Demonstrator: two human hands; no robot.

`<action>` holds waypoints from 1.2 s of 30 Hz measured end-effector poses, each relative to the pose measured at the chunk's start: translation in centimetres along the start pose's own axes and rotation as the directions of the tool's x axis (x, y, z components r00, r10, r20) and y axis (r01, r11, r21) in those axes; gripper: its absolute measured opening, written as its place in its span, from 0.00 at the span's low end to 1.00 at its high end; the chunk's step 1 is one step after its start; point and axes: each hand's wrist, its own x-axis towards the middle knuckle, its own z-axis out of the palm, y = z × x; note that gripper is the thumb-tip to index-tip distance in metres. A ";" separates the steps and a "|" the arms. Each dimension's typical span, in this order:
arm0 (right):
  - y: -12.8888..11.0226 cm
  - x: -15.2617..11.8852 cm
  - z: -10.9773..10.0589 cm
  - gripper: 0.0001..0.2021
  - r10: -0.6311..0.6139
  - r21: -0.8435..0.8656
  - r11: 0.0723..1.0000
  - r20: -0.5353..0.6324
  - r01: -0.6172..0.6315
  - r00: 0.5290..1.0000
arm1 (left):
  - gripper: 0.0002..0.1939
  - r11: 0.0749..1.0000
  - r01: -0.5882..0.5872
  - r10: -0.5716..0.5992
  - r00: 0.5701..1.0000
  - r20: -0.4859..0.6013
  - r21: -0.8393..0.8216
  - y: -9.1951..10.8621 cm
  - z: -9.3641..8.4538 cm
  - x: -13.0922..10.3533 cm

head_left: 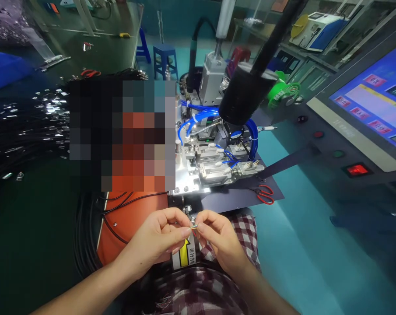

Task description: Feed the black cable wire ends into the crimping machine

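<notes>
Low in the centre of the head view, my left hand (165, 232) and my right hand (219, 232) meet fingertip to fingertip. Between them shows a short stretch of thin wires (194, 227), with a yellowish and a pale strand. Thumb and forefinger of each hand are closed in a pinch on these wires; the exact ends are hidden by the fingers. Just below the hands is a white label with a yellow arrow (183, 253). Black cables (125, 203) run over an orange surface (135, 214) left of my left hand.
Ahead stands a metal machine (214, 170) with blue air tubes (204, 111). Red-handled scissors (266, 194) lie right of it on a dark plate. A control panel with a screen (378, 96) is at the right. Bundled black cables (23, 131) cover the left table. A pixelated block hides part of the scene.
</notes>
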 end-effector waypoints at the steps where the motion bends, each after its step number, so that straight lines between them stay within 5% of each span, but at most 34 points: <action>1: -0.1 0.0 0.0 0.09 0.003 -0.007 1.000 0.015 -0.002 1.000 | 0.12 1.000 0.007 -0.007 1.000 0.013 0.003 -0.1 -0.1 0.0; 6: -1.3 0.5 -0.4 0.12 0.015 -0.130 0.991 0.081 -0.004 0.997 | 0.12 1.000 0.001 -0.003 0.997 0.077 0.027 -0.6 -0.5 0.4; 13: -2.2 1.1 -1.3 0.12 -0.034 -0.255 0.965 0.086 0.055 0.996 | 0.12 0.999 0.005 -0.007 0.999 0.035 0.041 -0.7 -0.1 0.7; 36: -0.9 0.6 -0.7 0.12 0.016 -0.130 0.991 0.061 -0.008 0.998 | 0.10 0.999 0.034 -0.035 0.998 0.049 0.025 -0.8 -0.7 0.7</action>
